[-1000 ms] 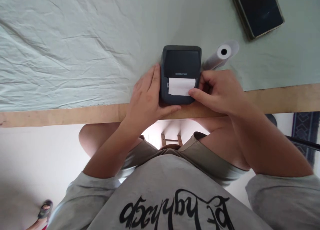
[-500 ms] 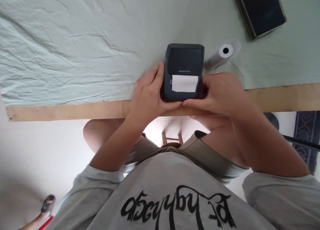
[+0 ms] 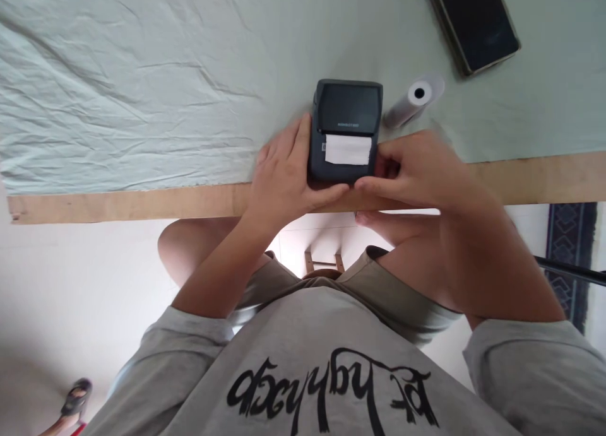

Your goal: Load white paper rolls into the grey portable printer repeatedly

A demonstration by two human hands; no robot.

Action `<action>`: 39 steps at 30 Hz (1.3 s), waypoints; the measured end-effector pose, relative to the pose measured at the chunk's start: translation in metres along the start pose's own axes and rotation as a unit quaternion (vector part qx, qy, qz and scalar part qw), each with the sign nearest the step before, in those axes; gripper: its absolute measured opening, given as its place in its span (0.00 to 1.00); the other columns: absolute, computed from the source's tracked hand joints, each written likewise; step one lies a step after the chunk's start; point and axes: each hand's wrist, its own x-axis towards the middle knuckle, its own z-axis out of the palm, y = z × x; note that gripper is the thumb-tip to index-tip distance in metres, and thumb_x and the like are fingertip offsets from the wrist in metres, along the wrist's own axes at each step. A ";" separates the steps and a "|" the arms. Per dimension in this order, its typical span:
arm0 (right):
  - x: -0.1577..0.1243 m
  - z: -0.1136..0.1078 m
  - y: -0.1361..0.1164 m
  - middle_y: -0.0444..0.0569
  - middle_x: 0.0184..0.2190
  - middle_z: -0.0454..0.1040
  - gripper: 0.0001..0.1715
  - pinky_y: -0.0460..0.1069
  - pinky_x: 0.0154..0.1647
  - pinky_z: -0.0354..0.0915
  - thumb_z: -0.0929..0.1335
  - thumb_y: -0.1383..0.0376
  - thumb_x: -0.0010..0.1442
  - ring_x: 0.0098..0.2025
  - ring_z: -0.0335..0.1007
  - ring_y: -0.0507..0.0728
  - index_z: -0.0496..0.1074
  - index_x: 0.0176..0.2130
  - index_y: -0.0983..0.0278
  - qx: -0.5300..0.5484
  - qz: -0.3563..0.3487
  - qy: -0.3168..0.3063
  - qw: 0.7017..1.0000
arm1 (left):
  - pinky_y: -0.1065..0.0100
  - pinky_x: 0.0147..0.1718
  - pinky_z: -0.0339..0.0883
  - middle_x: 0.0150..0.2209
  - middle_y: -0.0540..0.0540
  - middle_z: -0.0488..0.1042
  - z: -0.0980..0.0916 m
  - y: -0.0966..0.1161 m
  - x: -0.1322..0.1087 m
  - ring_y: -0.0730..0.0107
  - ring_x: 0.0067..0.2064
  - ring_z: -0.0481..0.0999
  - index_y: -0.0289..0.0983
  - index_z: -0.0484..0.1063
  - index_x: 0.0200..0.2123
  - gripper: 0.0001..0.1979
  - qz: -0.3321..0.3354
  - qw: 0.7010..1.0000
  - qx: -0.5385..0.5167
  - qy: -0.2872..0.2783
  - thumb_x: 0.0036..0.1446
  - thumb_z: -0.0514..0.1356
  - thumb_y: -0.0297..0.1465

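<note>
A dark grey portable printer (image 3: 349, 108) lies near the table's front edge, with a short strip of white paper (image 3: 348, 150) coming out of its slot. My left hand (image 3: 281, 171) grips the printer's left side, its thumb along the bottom edge. Against the lower right side rests my right hand (image 3: 419, 171), thumb at the bottom corner and fingers curled by the side. Their tips are partly hidden. A white paper roll (image 3: 407, 105) with a loose end lies just right of the printer, untouched.
A dark phone (image 3: 476, 26) in a case lies at the upper right on the pale green cloth (image 3: 165, 95). The wooden table edge (image 3: 127, 202) runs below my hands. Someone's foot in a dark sandal (image 3: 77, 397) shows at the lower left.
The view has shifted slightly, so the phone and roll appear further left. My right thumb has moved a little away from my left thumb. The printer is still held.
</note>
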 end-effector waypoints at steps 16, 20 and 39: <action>0.021 -0.024 -0.036 0.42 0.28 0.77 0.08 0.54 0.39 0.63 0.70 0.68 0.57 0.31 0.74 0.59 0.68 0.36 0.57 -0.034 0.022 0.124 0.991 | 0.45 0.71 0.59 0.72 0.27 0.67 0.002 -0.003 -0.003 0.38 0.73 0.66 0.29 0.56 0.76 0.51 0.032 0.999 0.000 0.024 0.70 0.37 0.64; 0.021 -0.026 -0.039 0.42 0.26 0.78 0.03 0.56 0.44 0.67 0.68 0.64 0.64 0.32 0.80 0.61 0.73 0.41 0.56 -0.015 0.026 0.164 0.986 | 0.46 0.71 0.59 0.72 0.28 0.67 0.004 -0.004 -0.003 0.38 0.73 0.67 0.31 0.57 0.76 0.49 0.033 0.999 -0.001 0.031 0.71 0.38 0.64; 0.053 -0.033 -0.057 0.58 0.54 0.83 0.24 0.66 0.51 0.73 0.65 0.68 0.68 0.54 0.80 0.76 0.79 0.59 0.58 -0.175 0.039 0.002 0.984 | 0.44 0.71 0.59 0.73 0.33 0.67 -0.004 0.000 -0.003 0.39 0.73 0.66 0.38 0.55 0.77 0.41 0.015 1.000 -0.008 0.003 0.72 0.46 0.58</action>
